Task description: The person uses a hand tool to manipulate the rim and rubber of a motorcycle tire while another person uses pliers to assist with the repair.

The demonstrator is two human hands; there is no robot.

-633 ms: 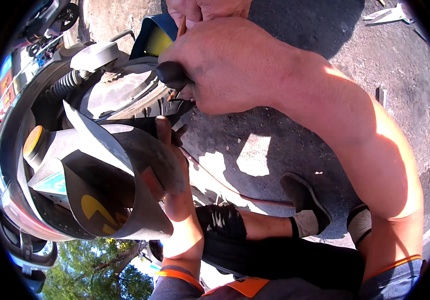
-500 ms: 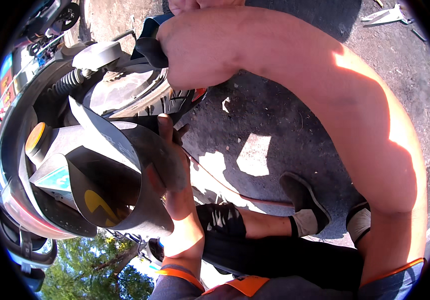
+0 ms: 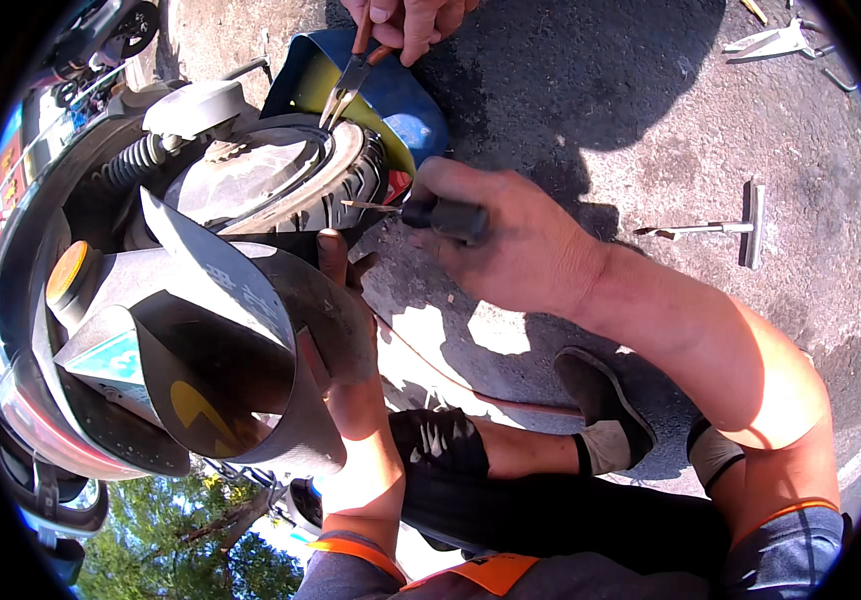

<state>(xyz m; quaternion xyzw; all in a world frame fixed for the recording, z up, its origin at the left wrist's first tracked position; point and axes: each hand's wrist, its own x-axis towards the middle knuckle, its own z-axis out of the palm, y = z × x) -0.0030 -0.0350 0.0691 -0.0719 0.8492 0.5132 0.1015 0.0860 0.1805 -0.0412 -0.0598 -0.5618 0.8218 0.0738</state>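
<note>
A tyre (image 3: 362,190) on a scooter-like vehicle's wheel lies in front of me, its metal hub facing up. My right hand (image 3: 520,235) is closed round the black handle of a screwdriver (image 3: 440,216), whose thin shaft points left at the tread. Bent back by my left hand (image 3: 350,340) is a grey mud flap (image 3: 295,430); the fingers wrap its edge beside the tyre. At the top, another person's hands (image 3: 415,22) hold pliers (image 3: 352,78) with reddish handles, jaws at the tyre's inner edge.
A blue curved guard (image 3: 405,105), yellowish inside, stands behind the tyre. A coil spring (image 3: 132,163) and an orange reflector (image 3: 69,274) are at left. A T-shaped tool (image 3: 751,225) and metal snips (image 3: 772,42) lie on the ground at right. A hose (image 3: 510,402) runs near my foot.
My right hand has drawn back from over the wheel toward the right with the screwdriver. The other person's pliers now show at the tyre. My left hand stays on the mud flap.
</note>
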